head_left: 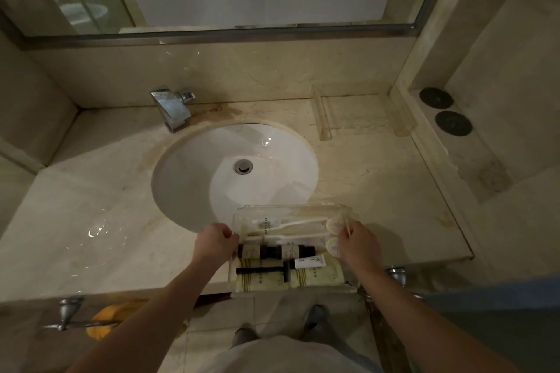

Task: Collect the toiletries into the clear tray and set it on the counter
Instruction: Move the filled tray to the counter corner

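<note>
Clear tray [242, 215] of toiletries sits at the near edge of the marble counter [91, 206], just right of the sink [212, 160] — left hand [215, 241] grips its left wall, right hand [359, 244] its right. Inside lie white toothbrushes [298, 224], two dark bottles [274, 251], a black razor [263, 270] and a small white tube [310, 262].
</note>
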